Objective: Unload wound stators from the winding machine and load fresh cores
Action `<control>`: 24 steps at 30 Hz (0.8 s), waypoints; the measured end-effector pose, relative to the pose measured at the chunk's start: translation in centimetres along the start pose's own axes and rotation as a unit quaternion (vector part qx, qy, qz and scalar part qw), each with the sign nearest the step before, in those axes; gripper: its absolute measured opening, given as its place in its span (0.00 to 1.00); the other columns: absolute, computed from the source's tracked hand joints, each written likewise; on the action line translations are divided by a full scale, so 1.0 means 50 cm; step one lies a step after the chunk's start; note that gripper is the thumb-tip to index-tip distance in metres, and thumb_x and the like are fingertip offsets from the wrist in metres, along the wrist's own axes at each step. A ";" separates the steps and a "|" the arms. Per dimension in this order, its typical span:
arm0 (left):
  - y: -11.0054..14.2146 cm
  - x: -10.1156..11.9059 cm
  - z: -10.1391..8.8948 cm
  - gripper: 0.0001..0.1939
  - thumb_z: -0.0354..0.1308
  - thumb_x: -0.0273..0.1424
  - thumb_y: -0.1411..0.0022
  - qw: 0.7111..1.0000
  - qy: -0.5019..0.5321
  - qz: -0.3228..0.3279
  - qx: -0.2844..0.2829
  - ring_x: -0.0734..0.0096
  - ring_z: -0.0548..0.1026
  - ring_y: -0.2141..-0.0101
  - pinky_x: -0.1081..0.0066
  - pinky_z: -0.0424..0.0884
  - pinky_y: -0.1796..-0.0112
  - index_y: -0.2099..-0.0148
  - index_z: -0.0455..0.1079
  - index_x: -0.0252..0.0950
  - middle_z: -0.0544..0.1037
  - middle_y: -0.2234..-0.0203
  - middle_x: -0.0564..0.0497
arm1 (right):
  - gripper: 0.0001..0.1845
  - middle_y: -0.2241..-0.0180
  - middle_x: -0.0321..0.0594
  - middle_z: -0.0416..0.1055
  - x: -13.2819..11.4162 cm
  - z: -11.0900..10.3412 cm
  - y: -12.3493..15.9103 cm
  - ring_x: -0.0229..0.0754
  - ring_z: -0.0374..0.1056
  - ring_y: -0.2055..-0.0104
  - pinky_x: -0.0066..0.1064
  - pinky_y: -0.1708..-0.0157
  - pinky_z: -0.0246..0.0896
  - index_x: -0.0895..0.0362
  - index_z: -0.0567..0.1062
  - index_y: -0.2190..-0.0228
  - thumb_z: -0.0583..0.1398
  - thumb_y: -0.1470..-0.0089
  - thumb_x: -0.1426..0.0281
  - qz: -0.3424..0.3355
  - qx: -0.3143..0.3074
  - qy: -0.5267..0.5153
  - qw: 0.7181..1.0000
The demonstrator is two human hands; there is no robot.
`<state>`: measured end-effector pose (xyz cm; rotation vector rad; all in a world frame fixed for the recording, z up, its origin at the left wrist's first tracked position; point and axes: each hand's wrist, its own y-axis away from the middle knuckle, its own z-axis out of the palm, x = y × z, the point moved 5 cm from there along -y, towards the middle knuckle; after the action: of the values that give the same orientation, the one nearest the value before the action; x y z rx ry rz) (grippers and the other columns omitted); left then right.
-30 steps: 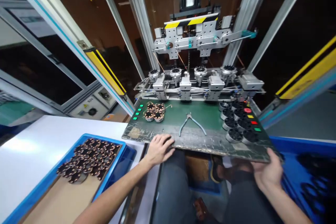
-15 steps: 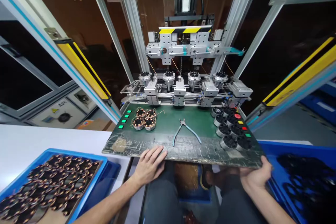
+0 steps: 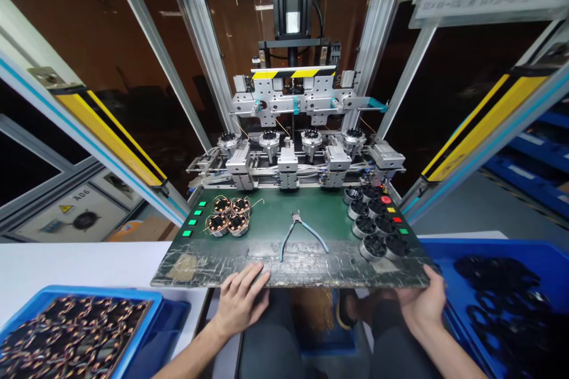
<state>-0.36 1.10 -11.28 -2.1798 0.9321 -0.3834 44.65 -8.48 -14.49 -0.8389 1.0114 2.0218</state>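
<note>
My left hand (image 3: 242, 299) lies over the front edge of the green worktable (image 3: 267, 249), fingers stretched out on top and holding no loose object. At the table's front right corner, my right hand (image 3: 424, 302) grips the edge, thumb on top and fingers partly hidden beneath. A pair of cutting pliers (image 3: 299, 222) with spread blue handles lies in the middle. To their left sit several copper-wound stators (image 3: 237, 224). Several black stator cores (image 3: 372, 247) without visible copper stand in two rows on the right.
Behind the table is a winding machine (image 3: 288, 169) with black-topped cores on its holders. Green buttons (image 3: 190, 223) line the left side; coloured buttons (image 3: 391, 210) line the right. Blue bins hold wound stators (image 3: 80, 331) at left and black parts (image 3: 498, 272) at right. Yellow bars (image 3: 115, 136) flank the frame.
The view has shifted, so the machine and table appear farther left and lower. Both hands keep their places on the table edge; the pliers and stators stay put.
</note>
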 end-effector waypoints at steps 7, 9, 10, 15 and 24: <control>-0.003 0.001 0.002 0.30 0.69 0.40 0.35 1.000 0.006 0.009 0.020 0.60 0.80 0.45 0.56 0.65 0.46 0.32 0.72 0.51 0.84 0.44 0.50 | 0.17 0.57 0.34 0.82 0.001 -0.005 -0.002 0.45 0.78 0.57 0.43 0.52 0.79 0.51 0.83 0.58 0.67 0.49 0.59 0.016 0.009 -0.020 1.000; -0.006 0.003 0.001 0.27 0.70 0.39 0.35 0.999 0.009 0.018 0.032 0.60 0.80 0.45 0.57 0.65 0.46 0.34 0.74 0.48 0.84 0.45 0.49 | 0.17 0.57 0.34 0.82 -0.002 -0.005 -0.002 0.45 0.78 0.58 0.44 0.51 0.79 0.51 0.82 0.59 0.67 0.50 0.60 0.022 0.007 -0.021 1.000; -0.008 0.004 0.001 0.27 0.70 0.39 0.35 0.999 0.010 0.021 0.037 0.60 0.79 0.45 0.57 0.64 0.46 0.35 0.75 0.46 0.85 0.45 0.48 | 0.17 0.57 0.34 0.82 -0.005 -0.003 -0.002 0.45 0.78 0.59 0.44 0.50 0.79 0.52 0.83 0.58 0.67 0.50 0.60 0.023 0.005 -0.022 0.999; -0.004 0.003 0.005 0.25 0.71 0.39 0.35 0.999 0.007 0.024 0.035 0.61 0.79 0.44 0.57 0.64 0.46 0.37 0.76 0.45 0.84 0.44 0.48 | 0.18 0.54 0.36 0.83 -0.010 0.001 0.001 0.45 0.77 0.59 0.44 0.51 0.79 0.53 0.83 0.56 0.66 0.49 0.61 0.023 0.000 -0.024 0.999; 0.005 -0.002 0.012 0.30 0.72 0.39 0.37 0.999 0.006 0.022 0.038 0.61 0.79 0.44 0.58 0.62 0.43 0.34 0.75 0.47 0.84 0.43 0.50 | 0.16 0.60 0.35 0.82 -0.003 -0.011 -0.009 0.47 0.78 0.60 0.45 0.54 0.79 0.53 0.82 0.59 0.66 0.50 0.61 0.024 0.004 -0.003 1.000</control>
<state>-0.26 1.35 -11.89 -2.0859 0.9557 -0.4048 45.21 -8.78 -14.79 -0.8101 1.0441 2.0574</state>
